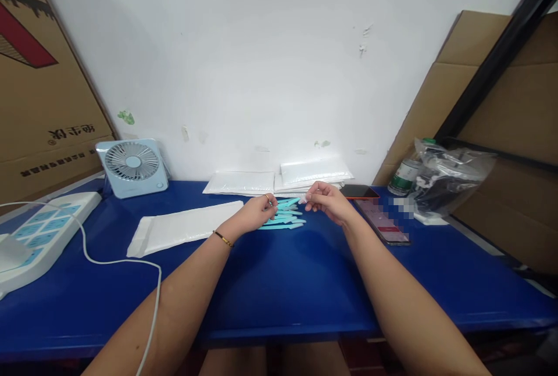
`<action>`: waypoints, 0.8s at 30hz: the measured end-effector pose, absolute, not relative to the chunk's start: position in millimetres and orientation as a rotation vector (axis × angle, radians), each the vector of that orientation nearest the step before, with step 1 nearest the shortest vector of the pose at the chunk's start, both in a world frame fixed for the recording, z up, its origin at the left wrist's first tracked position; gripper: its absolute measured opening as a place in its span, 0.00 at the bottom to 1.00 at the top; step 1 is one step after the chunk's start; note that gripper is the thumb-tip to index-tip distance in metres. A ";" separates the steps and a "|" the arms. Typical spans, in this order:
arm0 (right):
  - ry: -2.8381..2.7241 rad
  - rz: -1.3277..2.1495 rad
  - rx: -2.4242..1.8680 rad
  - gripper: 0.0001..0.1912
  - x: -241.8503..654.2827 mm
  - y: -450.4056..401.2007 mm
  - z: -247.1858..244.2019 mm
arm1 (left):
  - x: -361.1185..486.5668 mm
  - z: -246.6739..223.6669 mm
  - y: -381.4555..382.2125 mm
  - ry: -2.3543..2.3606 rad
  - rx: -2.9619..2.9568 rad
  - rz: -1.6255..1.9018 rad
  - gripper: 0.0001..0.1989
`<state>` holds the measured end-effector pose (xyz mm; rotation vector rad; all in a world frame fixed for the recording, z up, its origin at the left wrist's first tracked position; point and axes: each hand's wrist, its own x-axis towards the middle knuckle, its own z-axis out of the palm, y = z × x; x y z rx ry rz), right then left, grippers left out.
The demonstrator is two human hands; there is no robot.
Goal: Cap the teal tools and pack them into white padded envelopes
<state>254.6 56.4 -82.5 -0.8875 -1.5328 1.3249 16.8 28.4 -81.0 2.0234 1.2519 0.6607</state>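
My left hand (254, 213) is closed in a pinch on the handle end of a slim teal eyebrow razor (289, 203). At the razor's other end, the fingers of my right hand (329, 201) pinch a small whitish cap (302, 199); whether it is still on the razor I cannot tell. Several more teal razors (281, 226) lie side by side on the blue table (296, 283), just below and between both hands. A white padded envelope (187, 226) lies flat to the left, close to my left hand.
White padded envelopes (239, 182) lie against the wall. A blue fan (135, 167) and a power strip (52, 231) with a white cable stand left. Rightward are a phone (383, 222), a dark orange-edged device (360, 192), a bottle (404, 175) and a plastic bag (453, 175).
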 end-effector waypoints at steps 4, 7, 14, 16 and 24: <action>-1.527 1.314 -0.887 0.14 252.3 55.8 -84.1 | 17.5 -79.4 27.3 1.260 2.037 0.652 0.12; -1.572 1.321 -0.883 0.14 247.2 54.7 -87.1 | 17.7 -79.5 26.3 1.248 2.056 0.643 0.12; -1.910 1.055 -1.095 0.15 248.0 61.8 -98.6 | 14.5 -91.1 31.5 1.351 2.271 0.603 0.16; -2.041 0.921 -1.174 0.16 250.7 64.6 -102.4 | 11.6 -96.3 34.7 1.437 2.392 0.569 0.27; -2.399 0.588 -1.125 0.49 245.1 68.4 -120.0 | 6.9 -107.6 46.3 1.512 2.475 0.335 0.43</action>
